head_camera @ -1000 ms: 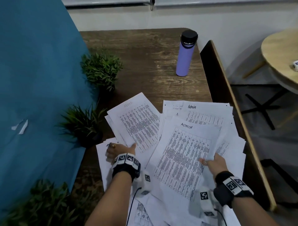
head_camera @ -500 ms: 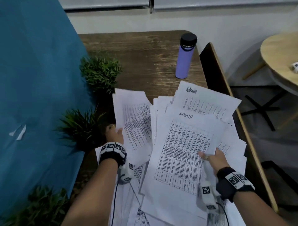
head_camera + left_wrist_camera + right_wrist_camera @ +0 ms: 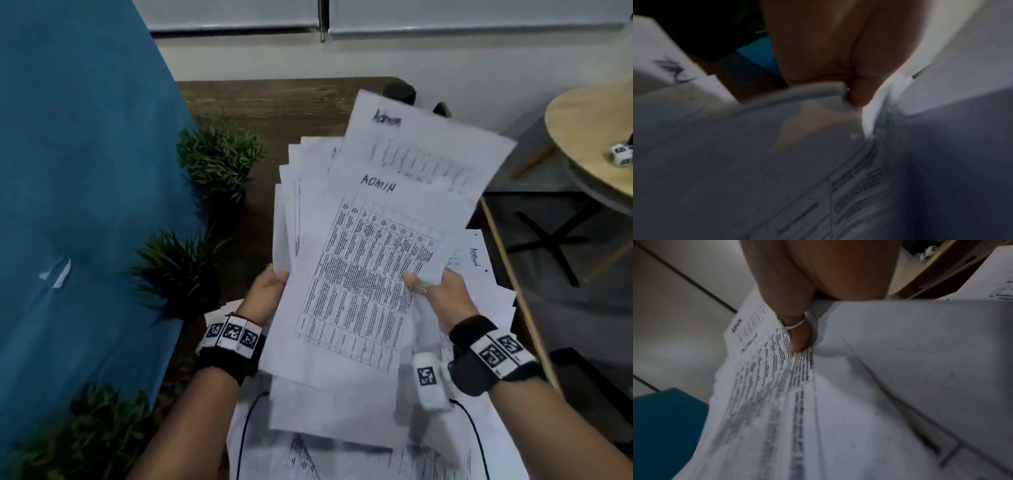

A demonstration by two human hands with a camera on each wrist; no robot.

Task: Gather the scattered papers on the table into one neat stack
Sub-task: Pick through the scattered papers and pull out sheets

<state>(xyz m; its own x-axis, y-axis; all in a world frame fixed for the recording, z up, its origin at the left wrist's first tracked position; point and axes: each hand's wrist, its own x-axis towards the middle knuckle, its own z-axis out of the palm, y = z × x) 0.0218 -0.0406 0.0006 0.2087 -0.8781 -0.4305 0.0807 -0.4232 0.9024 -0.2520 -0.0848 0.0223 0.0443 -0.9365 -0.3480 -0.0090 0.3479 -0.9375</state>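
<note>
A loose bundle of white printed sheets [image 3: 363, 267], the top one headed "ADMIN", is raised off the dark wooden table [image 3: 260, 99] and tilted toward me. My left hand [image 3: 265, 293] grips the bundle's left edge, thumb on top; in the left wrist view that thumb [image 3: 857, 91] pinches the paper edge [image 3: 818, 91]. My right hand [image 3: 435, 294] grips the right edge, with a ringed thumb [image 3: 797, 337] pressed on the printed sheets [image 3: 777, 386]. More papers [image 3: 479, 274] still lie on the table under and to the right of the bundle.
Two small green plants [image 3: 219, 161] [image 3: 174, 270] stand left of the papers, a third plant [image 3: 85, 435] nearer me. A blue panel [image 3: 75, 171] borders the left. The bottle's black cap [image 3: 399, 92] peeks over the sheets. A round wooden table [image 3: 589, 137] stands at right.
Both hands have drawn the spread sheets together and lifted them off the table toward me. The bundle now hides most of the purple bottle.
</note>
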